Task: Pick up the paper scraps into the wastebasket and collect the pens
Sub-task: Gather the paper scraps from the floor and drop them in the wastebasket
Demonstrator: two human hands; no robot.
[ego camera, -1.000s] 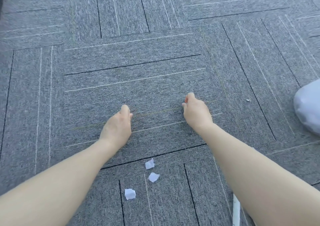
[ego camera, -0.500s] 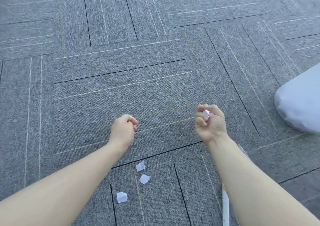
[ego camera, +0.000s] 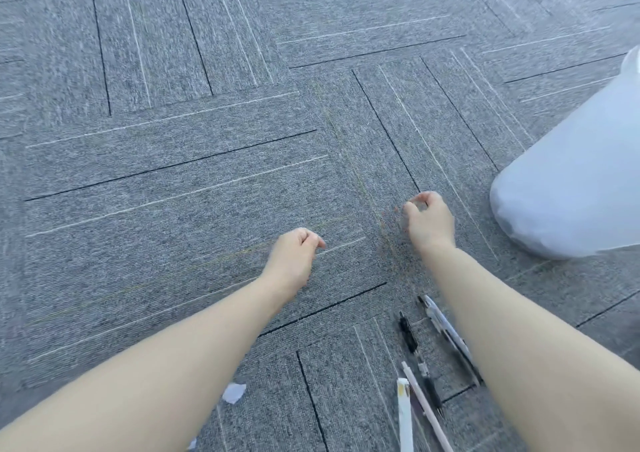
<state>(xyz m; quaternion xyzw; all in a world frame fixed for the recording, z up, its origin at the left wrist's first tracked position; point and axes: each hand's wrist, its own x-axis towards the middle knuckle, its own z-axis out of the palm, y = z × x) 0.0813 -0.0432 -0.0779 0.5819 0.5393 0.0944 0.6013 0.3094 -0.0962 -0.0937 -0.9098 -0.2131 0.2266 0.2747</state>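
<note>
My right hand (ego camera: 427,219) is curled over the grey carpet, just left of the white-lined wastebasket (ego camera: 568,181); its fingers are closed on a small paper scrap that is blurred here. My left hand (ego camera: 294,257) is a loose fist above the floor, with nothing visible in it. One white paper scrap (ego camera: 233,392) lies beside my left forearm, and another scrap (ego camera: 192,444) peeks out at the bottom edge. Several pens lie by my right forearm: a black pen (ego camera: 408,337), a white-and-black pen (ego camera: 445,327), and white pens (ego camera: 405,417) near the bottom.
Grey carpet tiles (ego camera: 173,181) with black and white stripes cover the whole floor. The wastebasket with its translucent white bag fills the right edge. Open carpet stretches ahead and to the left of my hands.
The view has swung right, bringing the wastebasket closer and the pens into sight. My right hand picked a scrap off the carpet and carried it right, toward the wastebasket. My left hand stayed fisted.
</note>
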